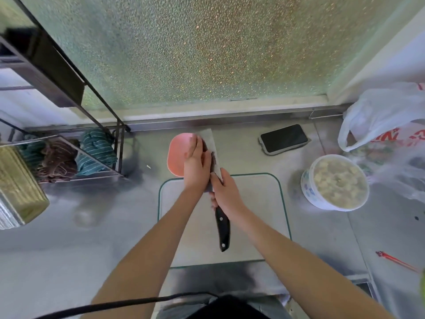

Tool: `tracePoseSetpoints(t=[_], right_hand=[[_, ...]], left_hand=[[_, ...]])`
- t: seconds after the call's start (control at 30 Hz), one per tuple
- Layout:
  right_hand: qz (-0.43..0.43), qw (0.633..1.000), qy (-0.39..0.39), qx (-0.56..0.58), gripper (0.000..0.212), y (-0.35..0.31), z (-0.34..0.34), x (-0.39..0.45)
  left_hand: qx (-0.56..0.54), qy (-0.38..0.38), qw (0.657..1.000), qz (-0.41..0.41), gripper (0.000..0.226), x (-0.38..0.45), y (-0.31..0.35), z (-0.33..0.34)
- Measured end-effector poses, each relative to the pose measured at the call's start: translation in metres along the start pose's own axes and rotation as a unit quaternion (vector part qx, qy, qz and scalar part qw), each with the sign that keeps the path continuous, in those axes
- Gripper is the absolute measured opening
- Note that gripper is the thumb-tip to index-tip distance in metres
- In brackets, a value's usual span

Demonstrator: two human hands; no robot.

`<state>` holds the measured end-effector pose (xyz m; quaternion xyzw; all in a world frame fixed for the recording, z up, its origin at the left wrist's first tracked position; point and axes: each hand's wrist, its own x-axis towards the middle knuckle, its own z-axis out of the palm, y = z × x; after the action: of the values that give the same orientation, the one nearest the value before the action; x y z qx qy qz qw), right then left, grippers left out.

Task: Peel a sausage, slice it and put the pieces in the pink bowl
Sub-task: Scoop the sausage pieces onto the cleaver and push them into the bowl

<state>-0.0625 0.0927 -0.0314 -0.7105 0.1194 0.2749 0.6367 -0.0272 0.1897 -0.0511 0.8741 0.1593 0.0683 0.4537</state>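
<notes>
Left grip (196, 162) presses sausage pieces (205, 146) against knife (212, 157)

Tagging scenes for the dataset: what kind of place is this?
Most likely a home kitchen counter. A cutting board lies on a steel worktop, the right hand grips a cleaver by the pink bowl, and a tub of food stands by a rack of cloths.

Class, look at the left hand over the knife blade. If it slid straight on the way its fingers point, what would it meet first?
The left hand points away from the person, over the pink bowl. Going on, it would probably cross the bowl's far rim first, then reach the metal ledge under the window; height is unclear.
</notes>
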Motion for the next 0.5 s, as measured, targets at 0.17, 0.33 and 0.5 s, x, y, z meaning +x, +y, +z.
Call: tracePoseSetpoints(t=[0.17, 0.33, 0.5], right_hand=[[0.032, 0.999, 0.007, 0.006, 0.01, -0.004, 0.017, 0.029], [0.019, 0.999, 0.03, -0.035, 0.013, 0.005, 0.01, 0.044], [-0.024, 0.993, 0.06, -0.095, 0.03, 0.005, 0.0, 0.051]], left_hand=[[-0.016, 0.011, 0.999, -0.046, 0.043, 0.026, -0.02, 0.001], [0.088, -0.025, 0.993, -0.073, 0.034, 0.036, -0.039, 0.003], [0.181, -0.092, 0.979, -0.018, 0.049, 0.039, -0.046, -0.003]])
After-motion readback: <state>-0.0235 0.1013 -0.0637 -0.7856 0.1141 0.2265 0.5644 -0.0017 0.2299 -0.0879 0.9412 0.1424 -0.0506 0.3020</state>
